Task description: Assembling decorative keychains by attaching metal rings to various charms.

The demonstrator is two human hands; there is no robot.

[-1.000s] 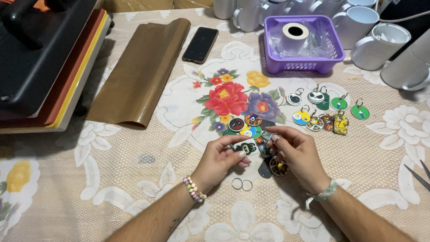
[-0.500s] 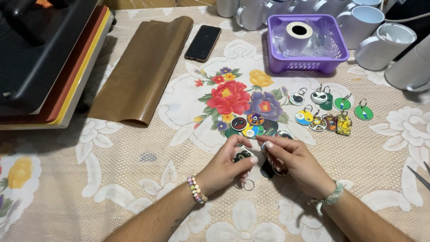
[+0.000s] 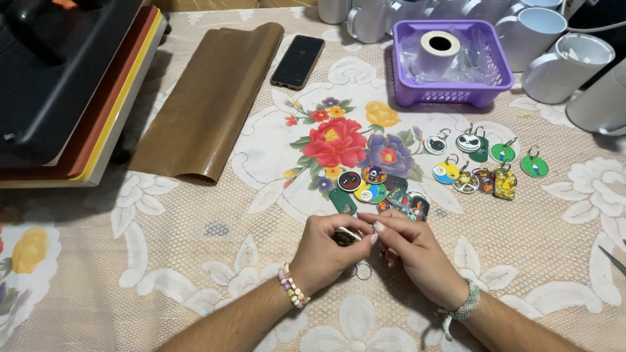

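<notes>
Both hands are working right up against each other over the lace-covered worktop [image 3: 163,274], so there isn't really a "nearer" hand here. The small dark keychain piece [image 3: 344,237] sits pinched in the left hand [image 3: 323,257], thumb and fingers closed on it, with its pale edge poking out toward the right hand [image 3: 417,257]. That right hand comes in from the other side with its fingertips [image 3: 377,228] pressed together right at that edge, so the grip is clamped on the same little piece from both ends. I can't tell if the right hand also has a ring between the fingertips; it's too small to make out.

Just below the grip, between the two hands, a loose metal split ring [image 3: 363,270] lies flat on the cloth, touching neither hand as far as I can see.

Straight ahead of the grip, a short way off, is the pile of unfinished printed discs [image 3: 365,186]. Further ahead and to the right sit the finished keychains [image 3: 486,166] with rings on, and beyond them the purple basket [image 3: 398,85].
</notes>
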